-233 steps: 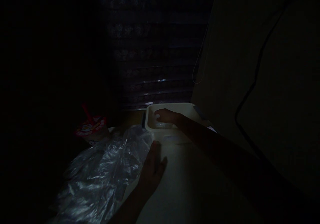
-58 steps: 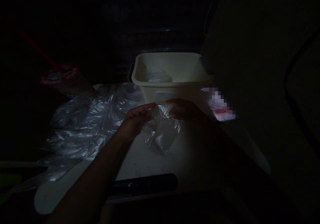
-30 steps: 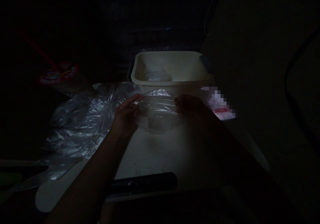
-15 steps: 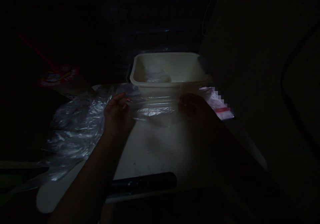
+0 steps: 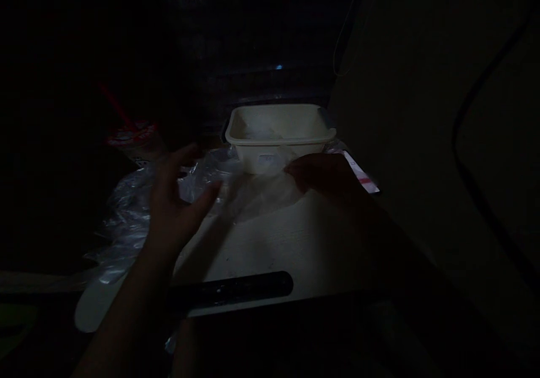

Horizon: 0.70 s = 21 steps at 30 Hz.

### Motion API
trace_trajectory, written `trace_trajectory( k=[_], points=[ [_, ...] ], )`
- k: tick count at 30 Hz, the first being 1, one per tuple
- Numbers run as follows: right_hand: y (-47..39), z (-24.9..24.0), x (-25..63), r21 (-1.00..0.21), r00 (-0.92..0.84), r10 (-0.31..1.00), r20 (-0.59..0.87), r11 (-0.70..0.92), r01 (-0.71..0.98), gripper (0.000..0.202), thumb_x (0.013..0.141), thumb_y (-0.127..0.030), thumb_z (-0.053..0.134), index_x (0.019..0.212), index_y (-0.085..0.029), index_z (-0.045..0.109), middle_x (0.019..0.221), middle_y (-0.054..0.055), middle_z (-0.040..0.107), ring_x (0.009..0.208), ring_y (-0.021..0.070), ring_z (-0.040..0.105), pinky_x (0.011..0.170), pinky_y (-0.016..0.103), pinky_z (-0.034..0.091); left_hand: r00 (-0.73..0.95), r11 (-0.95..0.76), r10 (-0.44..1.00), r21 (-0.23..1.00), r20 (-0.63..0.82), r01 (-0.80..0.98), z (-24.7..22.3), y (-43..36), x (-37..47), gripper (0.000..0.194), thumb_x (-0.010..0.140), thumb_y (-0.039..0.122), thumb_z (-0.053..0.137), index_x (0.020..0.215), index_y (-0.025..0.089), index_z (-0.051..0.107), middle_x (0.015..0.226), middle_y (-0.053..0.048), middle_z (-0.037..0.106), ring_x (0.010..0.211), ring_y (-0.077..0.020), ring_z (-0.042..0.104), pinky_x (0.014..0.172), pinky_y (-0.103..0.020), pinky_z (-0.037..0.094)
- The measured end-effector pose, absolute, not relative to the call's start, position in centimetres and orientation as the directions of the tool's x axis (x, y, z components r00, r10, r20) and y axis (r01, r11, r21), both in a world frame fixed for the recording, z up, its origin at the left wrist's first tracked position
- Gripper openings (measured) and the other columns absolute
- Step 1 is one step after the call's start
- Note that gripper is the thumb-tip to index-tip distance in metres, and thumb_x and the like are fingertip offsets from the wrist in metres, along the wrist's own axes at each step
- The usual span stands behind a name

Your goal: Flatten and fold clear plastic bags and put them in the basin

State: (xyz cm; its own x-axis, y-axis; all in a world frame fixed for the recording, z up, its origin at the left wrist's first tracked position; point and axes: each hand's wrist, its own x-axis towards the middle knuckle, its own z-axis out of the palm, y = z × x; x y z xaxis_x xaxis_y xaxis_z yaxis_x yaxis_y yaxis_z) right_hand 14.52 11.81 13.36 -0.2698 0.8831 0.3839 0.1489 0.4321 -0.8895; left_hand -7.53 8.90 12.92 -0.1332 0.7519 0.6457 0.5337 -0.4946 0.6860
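My right hand (image 5: 323, 172) pinches the edge of a clear plastic bag (image 5: 261, 195), which stretches out to the left over the white board. My left hand (image 5: 179, 198) is open, thumb and fingers spread apart, beside the bag's left part. Behind the bag stands a cream plastic tub (image 5: 261, 142) with some clear plastic inside it. A heap of crumpled clear plastic (image 5: 130, 203) lies to the left of my left hand. The scene is very dark, so finger details on the right hand are hard to see.
The white board (image 5: 270, 248) has a dark handle-like strip (image 5: 236, 289) along its near edge. A cup with a red lid (image 5: 133, 134) and straw stands at the back left. A pink-and-white packet (image 5: 360, 172) lies right of the tub. A dark cable (image 5: 458, 142) hangs at the right.
My left hand has let go of the plastic bag and spread its fingers, shifting left. My right hand still pinches the bag, which has gone slack. The view has shifted slightly.
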Motion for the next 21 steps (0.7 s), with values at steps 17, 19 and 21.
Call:
trace_trajectory(
  k=[17, 19, 21],
  points=[
    [10.8, 16.4, 16.4, -0.881, -0.337, 0.913, 0.23, 0.342, 0.326, 0.024, 0.063, -0.037, 0.059, 0.055, -0.015, 0.056, 0.041, -0.006, 0.043, 0.036, 0.004, 0.036, 0.035, 0.017, 0.028, 0.235, -0.212, 0.958, 0.96, 0.167, 0.181, 15.6, 8.6, -5.5, 0.005, 0.055, 0.016, 0.065, 0.057, 0.018, 0.061, 0.053, 0.002, 0.057, 0.049, -0.0087, 0.051, 0.046, -0.018, 0.039],
    [11.2, 16.7, 16.7, -0.862, -0.312, 0.915, 0.255, 0.361, 0.355, 0.027, 0.061, -0.039, 0.06, 0.052, -0.014, 0.055, 0.04, -0.007, 0.04, 0.036, 0.0035, 0.033, 0.034, 0.017, 0.025, 0.289, -0.14, 0.954, 0.97, 0.079, 0.198, 15.4, 8.7, -6.2, 0.004, 0.055, 0.015, 0.064, 0.055, 0.019, 0.062, 0.054, 0.002, 0.058, 0.05, -0.0089, 0.052, 0.048, -0.018, 0.04],
    [11.9, 16.7, 16.9, -0.846, -0.326, 0.914, 0.243, 0.364, 0.389, 0.028, 0.058, -0.04, 0.062, 0.05, -0.014, 0.054, 0.04, -0.007, 0.04, 0.037, 0.0038, 0.034, 0.035, 0.018, 0.025, 0.324, -0.083, 0.946, 0.969, 0.003, 0.233, 14.9, 9.0, -6.6, 0.005, 0.056, 0.014, 0.062, 0.053, 0.018, 0.062, 0.053, 0.002, 0.059, 0.045, -0.0076, 0.05, 0.043, -0.017, 0.038]
  ],
)
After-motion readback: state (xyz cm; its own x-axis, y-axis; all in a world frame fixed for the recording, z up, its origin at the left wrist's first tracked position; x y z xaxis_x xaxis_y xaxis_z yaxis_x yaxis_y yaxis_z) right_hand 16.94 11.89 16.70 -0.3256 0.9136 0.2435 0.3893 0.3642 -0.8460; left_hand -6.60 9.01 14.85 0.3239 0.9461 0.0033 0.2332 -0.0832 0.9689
